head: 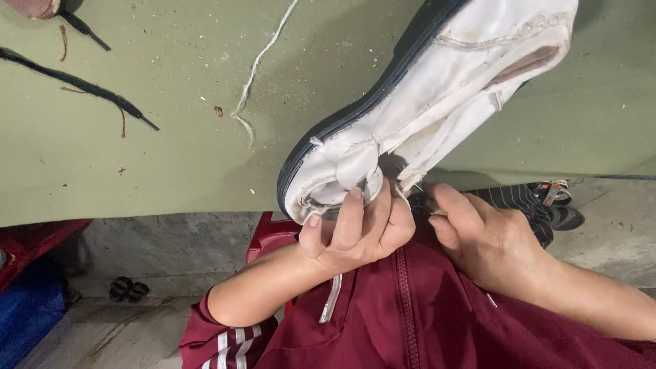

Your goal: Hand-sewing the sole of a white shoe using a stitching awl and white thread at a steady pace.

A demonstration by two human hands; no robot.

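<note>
Head view, near to far: a maroon zip jacket [424, 321] fills the near edge. Above it the left hand [355, 232] is closed on the heel of a white shoe [437, 89] with a dark sole, held over the lap. The right hand [485, 239] pinches something small at the heel seam; what it is I cannot tell. This looks like hand-stitching, and the seam work calls for a steady hold. Farther off, a green bench [137, 157] carries loose white thread [256, 68] and dark laces [82, 85]; grey concrete floor [171, 246] lies below.
</note>
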